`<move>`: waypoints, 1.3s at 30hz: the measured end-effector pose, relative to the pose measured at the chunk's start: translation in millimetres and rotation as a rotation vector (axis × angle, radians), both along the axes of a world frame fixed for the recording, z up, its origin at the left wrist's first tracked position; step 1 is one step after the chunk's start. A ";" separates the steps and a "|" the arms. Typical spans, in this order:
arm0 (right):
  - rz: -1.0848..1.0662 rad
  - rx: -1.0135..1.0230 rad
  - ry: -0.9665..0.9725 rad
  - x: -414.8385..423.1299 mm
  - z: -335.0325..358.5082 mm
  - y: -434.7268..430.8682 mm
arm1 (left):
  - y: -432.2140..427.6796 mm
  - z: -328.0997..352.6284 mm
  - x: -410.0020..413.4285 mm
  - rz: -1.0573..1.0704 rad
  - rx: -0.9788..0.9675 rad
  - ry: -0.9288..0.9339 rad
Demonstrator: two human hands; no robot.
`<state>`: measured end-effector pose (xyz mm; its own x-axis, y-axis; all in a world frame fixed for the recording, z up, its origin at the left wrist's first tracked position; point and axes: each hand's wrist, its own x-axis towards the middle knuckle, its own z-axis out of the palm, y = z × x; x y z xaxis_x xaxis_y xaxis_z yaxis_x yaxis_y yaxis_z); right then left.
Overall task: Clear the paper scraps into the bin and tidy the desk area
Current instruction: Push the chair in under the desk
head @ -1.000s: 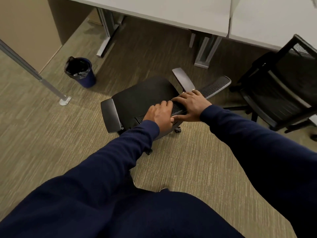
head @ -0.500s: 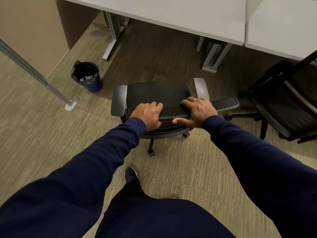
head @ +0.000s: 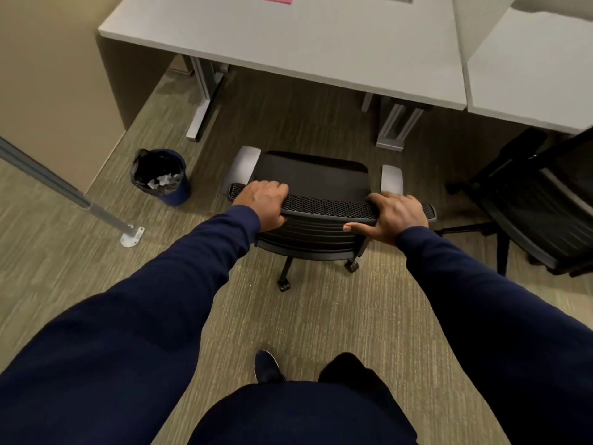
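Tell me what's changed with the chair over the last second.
The chair has swung from angled to square-on, facing the desk. Both hands have slid apart along its backrest: left hand near one end, right hand near the other. Both still grip it. The bin stayed put.

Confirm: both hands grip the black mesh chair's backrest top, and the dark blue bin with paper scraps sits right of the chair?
Wrong side. In the head view the dark blue bin sits left of the black mesh chair. Left hand and right hand do grip its backrest top.

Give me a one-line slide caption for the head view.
Both hands, left and right, grip the office chair backrest facing the desk; bin holds scraps.
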<state>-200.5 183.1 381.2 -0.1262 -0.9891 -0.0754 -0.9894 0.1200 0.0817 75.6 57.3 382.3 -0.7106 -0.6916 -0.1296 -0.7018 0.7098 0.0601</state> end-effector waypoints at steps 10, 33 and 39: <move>-0.030 -0.050 0.019 -13.3 -1.1 -99.8 | -112.3 -2.3 -22.0 -0.021 -0.028 -0.011; -0.030 -0.034 -0.026 -106.9 0.1 -345.8 | -363.7 -2.4 -121.0 0.014 -0.014 -0.059; -0.093 0.007 -0.040 -114.3 3.1 -401.8 | -429.2 -5.3 -134.8 -0.030 -0.030 -0.061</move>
<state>-314.9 -218.7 384.4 -0.2142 -0.9727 -0.0889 -0.9765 0.2110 0.0433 -59.1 -371.9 377.0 -0.7226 -0.6742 -0.1527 -0.6818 0.7315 -0.0033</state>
